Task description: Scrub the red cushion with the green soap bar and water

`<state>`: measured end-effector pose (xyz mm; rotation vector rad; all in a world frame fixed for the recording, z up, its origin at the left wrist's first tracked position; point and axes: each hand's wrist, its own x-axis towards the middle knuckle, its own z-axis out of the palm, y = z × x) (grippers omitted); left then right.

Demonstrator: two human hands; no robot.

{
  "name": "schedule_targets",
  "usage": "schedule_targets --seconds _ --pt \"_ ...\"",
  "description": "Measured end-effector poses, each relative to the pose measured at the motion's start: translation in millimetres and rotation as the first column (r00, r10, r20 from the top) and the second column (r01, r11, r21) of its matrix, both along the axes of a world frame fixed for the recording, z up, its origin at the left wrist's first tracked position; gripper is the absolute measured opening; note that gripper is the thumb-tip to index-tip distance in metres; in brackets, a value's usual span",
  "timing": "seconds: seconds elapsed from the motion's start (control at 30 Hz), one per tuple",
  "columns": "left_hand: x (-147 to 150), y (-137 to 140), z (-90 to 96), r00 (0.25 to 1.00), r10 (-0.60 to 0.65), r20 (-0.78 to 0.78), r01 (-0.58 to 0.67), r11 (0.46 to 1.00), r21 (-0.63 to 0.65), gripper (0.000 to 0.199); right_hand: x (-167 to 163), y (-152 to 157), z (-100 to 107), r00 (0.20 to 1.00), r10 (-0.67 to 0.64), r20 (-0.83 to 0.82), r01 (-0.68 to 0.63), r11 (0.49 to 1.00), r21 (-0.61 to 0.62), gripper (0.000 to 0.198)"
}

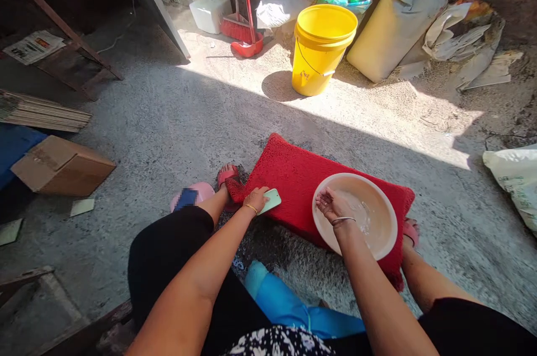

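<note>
My left hand (255, 198) is closed on a pale green scrubbing brush (272, 200) with a small hole near its rounded end. Its bristles are hidden underneath, against or just above a red fleecy mat (289, 177). The mat is draped over a low support in front of my legs. On the mat's right part stands a round, pale basin (384, 227) with some water and suds in it. Over the basin's left side is my right hand (329, 204), palm turned up, fingers loosely curved and apart, with nothing solid visible in it.
A yellow bucket (321, 59) stands ahead on the concrete floor. Behind it are full sacks (398, 14), a broom (235, 26) and a red dustpan (248, 47). A cardboard box (62, 165) lies left. Beside my left foot is a pink item (205, 191); blue material (281, 300) lies between my legs.
</note>
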<state>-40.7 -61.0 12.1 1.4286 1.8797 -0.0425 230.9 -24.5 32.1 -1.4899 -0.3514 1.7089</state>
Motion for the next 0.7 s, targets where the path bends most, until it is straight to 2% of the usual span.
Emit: schedule_targets --seconds 0.07,0.13,0.23,0.3,0.33,0.37,0.47,0.53,0.6,0.7 --pt "7.2 -9.5 -1.2 0.987 -0.09 -0.131 0.096 0.995 0.039 0.07 -34.0 18.7 12.9 0.997 0.056 -0.056 -0.054 0.998 0.023 0.02" --pt "14.2 -18.6 -2.2 0.945 -0.214 -0.248 0.234 0.971 0.053 0.093 -62.9 36.3 22.3 0.996 0.08 -0.035 -0.078 0.995 0.054 0.02" --pt "19.9 -25.6 -3.0 0.888 -0.324 -0.326 0.353 0.935 0.034 0.1 -80.5 55.1 30.0 0.964 0.136 0.227 -0.156 0.985 0.074 0.015" --pt "18.7 -21.7 -0.6 0.874 -0.359 -0.328 0.384 0.923 0.013 0.096 -68.7 58.4 34.9 0.838 0.226 0.496 -0.289 0.956 0.053 0.016" --pt "16.8 -16.7 1.9 0.869 -0.379 -0.318 0.397 0.918 -0.008 0.095 -55.8 56.5 38.7 0.737 0.285 0.612 -0.39 0.92 0.041 0.018" --pt "14.4 -9.8 5.2 0.862 -0.404 -0.305 0.413 0.91 -0.038 0.095 -38.9 51.9 43.9 0.619 0.339 0.708 -0.505 0.862 0.03 0.02" --pt "9.8 18.1 17.8 0.832 -0.468 -0.298 0.46 0.882 -0.103 0.092 25.8 24.7 66.6 0.237 0.38 0.894 -0.793 0.607 -0.048 0.022" --pt "15.6 37.3 24.8 0.826 -0.468 -0.313 0.479 0.877 -0.048 0.083 69.3 -0.6 83.2 0.032 0.353 0.935 -0.869 0.472 -0.148 0.024" --pt "31.4 53.1 28.5 0.836 -0.462 -0.295 0.497 0.866 0.052 0.072 103.5 -25.3 95.3 -0.087 0.371 0.925 -0.889 0.391 -0.24 0.027" --pt "64.3 68.6 28.1 0.852 -0.476 -0.218 0.513 0.842 0.165 0.06 129.7 -50.0 99.4 -0.134 0.445 0.885 -0.889 0.341 -0.306 0.03"
